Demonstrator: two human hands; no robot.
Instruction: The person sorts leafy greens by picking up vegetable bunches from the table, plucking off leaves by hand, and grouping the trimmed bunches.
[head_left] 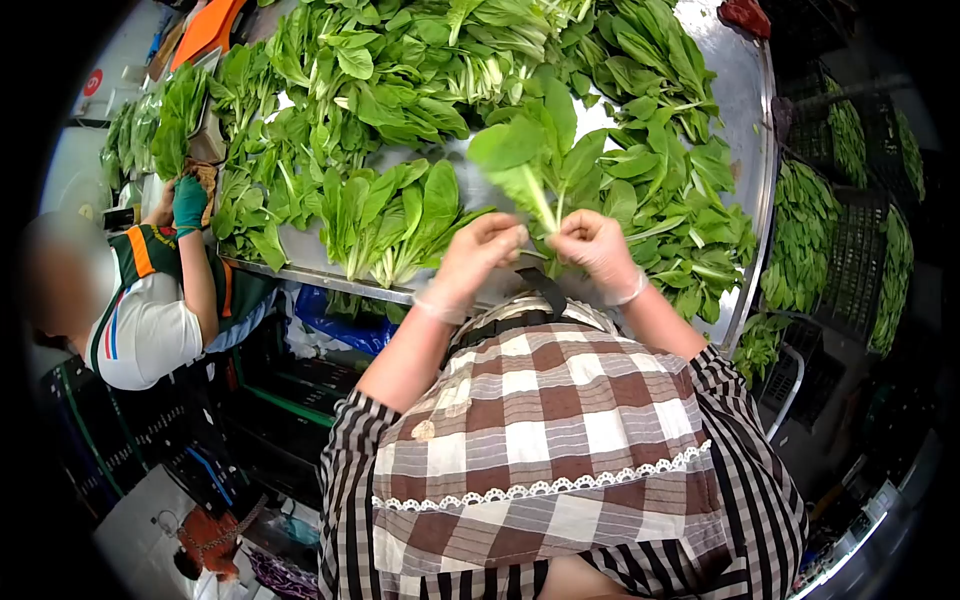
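My right hand (592, 248), in a thin clear glove, pinches the base of a leafy green plant (540, 195) with a pale stem. The plant's leaves fan upward and to the left, slightly blurred. Just left of the stem, my left hand (480, 258) has its thumb and fingers closed together; whatever lies between them is too small to make out. A small bunch of greens (385, 225) lies on the metal table (465, 185) beyond my left hand. To the right of my right hand is another heap of leafy greens (690, 220).
More greens (400, 60) cover the table's far side. At left, a co-worker (150, 310) with a green glove (188, 205) handles a bunch of greens (178, 125). Black crates (855, 255) with greens stand at right. A blue plastic bag (345, 322) hangs below the table edge.
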